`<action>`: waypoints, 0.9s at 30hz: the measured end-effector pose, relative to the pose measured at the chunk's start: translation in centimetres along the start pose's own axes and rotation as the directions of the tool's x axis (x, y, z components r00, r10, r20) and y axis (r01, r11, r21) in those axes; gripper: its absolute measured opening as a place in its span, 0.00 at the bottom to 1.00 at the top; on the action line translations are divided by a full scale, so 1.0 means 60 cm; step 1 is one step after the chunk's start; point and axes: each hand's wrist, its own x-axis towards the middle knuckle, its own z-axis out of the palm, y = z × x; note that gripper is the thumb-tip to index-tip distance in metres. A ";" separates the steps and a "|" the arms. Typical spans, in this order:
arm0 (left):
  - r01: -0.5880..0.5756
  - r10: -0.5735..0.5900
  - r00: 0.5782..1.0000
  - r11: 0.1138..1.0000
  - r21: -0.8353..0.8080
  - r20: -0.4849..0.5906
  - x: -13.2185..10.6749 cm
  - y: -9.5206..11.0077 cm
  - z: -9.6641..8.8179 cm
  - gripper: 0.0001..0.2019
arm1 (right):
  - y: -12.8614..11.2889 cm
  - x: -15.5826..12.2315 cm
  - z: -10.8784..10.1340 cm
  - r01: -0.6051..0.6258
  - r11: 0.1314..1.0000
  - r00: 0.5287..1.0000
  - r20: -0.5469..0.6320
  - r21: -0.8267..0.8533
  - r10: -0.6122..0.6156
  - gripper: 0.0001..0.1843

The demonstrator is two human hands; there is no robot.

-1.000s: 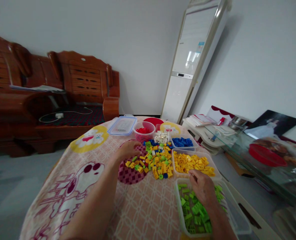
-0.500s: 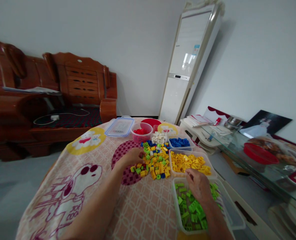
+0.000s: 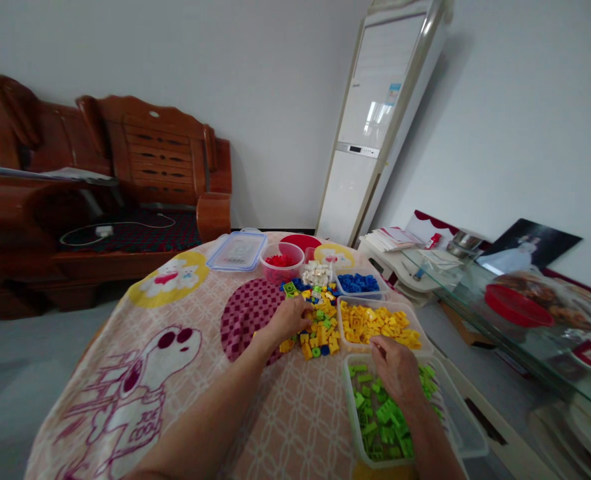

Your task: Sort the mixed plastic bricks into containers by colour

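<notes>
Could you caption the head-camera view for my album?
Left hand at a mixed brick pile, right hand above a tub of green bricks.

Shows bare left forearm (image 3: 215, 407) at lower centre, long, broad toward bottom edge, tapering to slim wrist; ends in bare left hand (image 3: 289, 317) near mid-frame. Shows bare right forearm (image 3: 428, 427) at lower right, shorter in view, with bare, rounded right hand (image 3: 398, 373). Cannot make out nails.

Bricks (image 3: 320, 333) and tubs (image 3: 278, 273) on patterned tablecloth (image 3: 295, 413)
</notes>
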 end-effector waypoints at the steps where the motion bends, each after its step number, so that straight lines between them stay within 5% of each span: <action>1: -0.016 0.015 1.000 1.000 0.020 0.019 0.000 0.001 0.003 0.10 | 0.000 0.000 0.000 0.000 1.000 1.000 0.000 -0.001 0.000 0.16; 7: -0.027 0.027 1.000 1.000 0.004 0.007 0.000 0.006 0.006 0.10 | -0.002 0.001 0.000 0.001 1.000 1.000 -0.008 -0.023 -0.001 0.15; 13: -0.006 -0.035 0.990 0.956 -0.293 -0.136 0.004 0.034 0.007 0.13 | -0.005 -0.002 -0.002 0.006 1.000 1.000 -0.018 -0.027 -0.007 0.15; 20: -0.079 0.005 0.991 0.829 -0.553 -0.133 0.002 0.078 0.042 0.21 | -0.007 -0.001 0.000 -0.021 0.998 1.000 -0.018 -0.064 0.019 0.14; 27: -0.056 -0.025 0.986 0.885 -0.462 -0.167 0.003 0.060 0.024 0.16 | -0.009 0.000 -0.001 -0.021 0.997 1.000 -0.022 -0.081 0.019 0.14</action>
